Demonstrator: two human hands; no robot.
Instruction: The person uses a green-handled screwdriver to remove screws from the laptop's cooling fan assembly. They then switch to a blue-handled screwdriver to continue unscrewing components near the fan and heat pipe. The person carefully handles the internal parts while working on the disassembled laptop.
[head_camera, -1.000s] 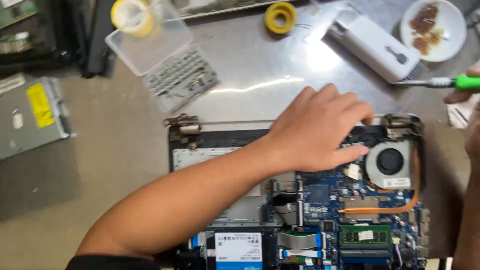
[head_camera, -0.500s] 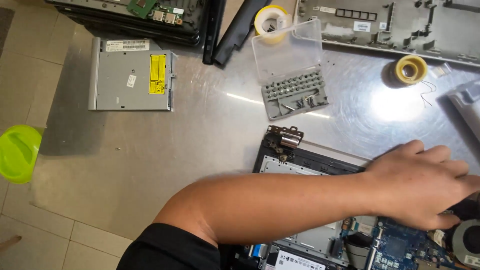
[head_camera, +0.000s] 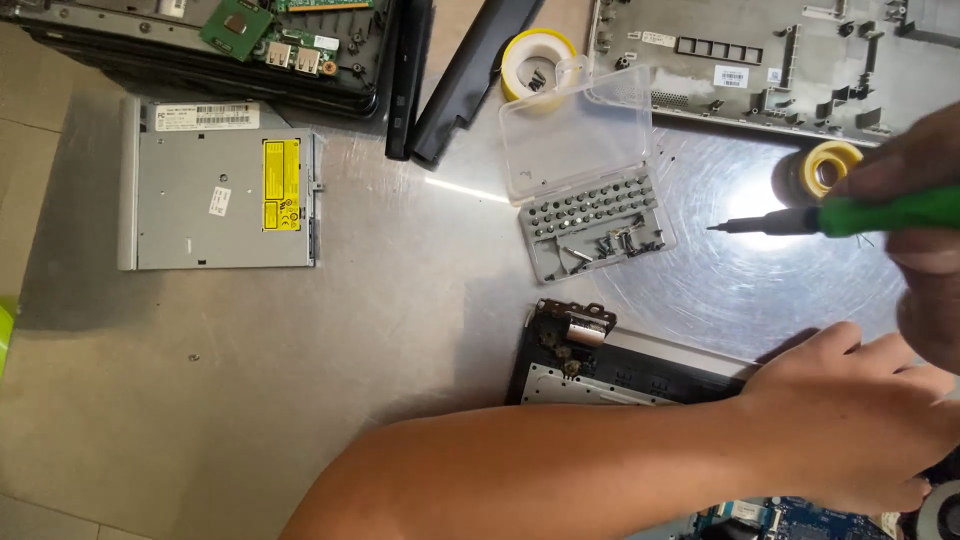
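Observation:
My left hand (head_camera: 860, 420) lies palm down on an opened laptop base (head_camera: 640, 365) at the lower right, fingers apart, holding nothing. Its forearm crosses the bottom of the view. My right hand (head_camera: 925, 250) enters from the right edge and grips a green-handled screwdriver (head_camera: 860, 213), whose metal tip points left over the shiny table. A hinge (head_camera: 575, 330) sits at the laptop's near-left corner. An open clear bit case (head_camera: 595, 225) with several bits and loose screws lies just left of the screwdriver tip.
A silver optical drive (head_camera: 215, 190) lies at the left. Stacked laptop parts with a green circuit board (head_camera: 240, 30) fill the top left. A grey laptop cover (head_camera: 780, 60) lies top right. Yellow tape rolls (head_camera: 537, 60) (head_camera: 825, 165) and a black strip (head_camera: 470, 70) sit nearby.
The view has swung left and up, bringing in the optical drive. My right hand has come back into view with the screwdriver. The left hand stays on the laptop.

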